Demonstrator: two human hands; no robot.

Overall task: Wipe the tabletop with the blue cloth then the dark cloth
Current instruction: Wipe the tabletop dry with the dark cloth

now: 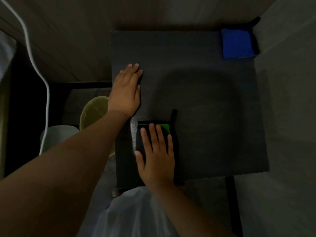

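While flat on dark cloth (142, 142), right hand (156, 159)

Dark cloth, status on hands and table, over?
Right hand flat on dark cloth, near edge. Left hand flat on tabletop, empty. Blue cloth parked far right corner. Nothing obstructing.

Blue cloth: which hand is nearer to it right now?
Left. The left hand lies flat near the table's left edge, well short of the blue cloth in the far right corner. The right hand presses the dark cloth, farther off.
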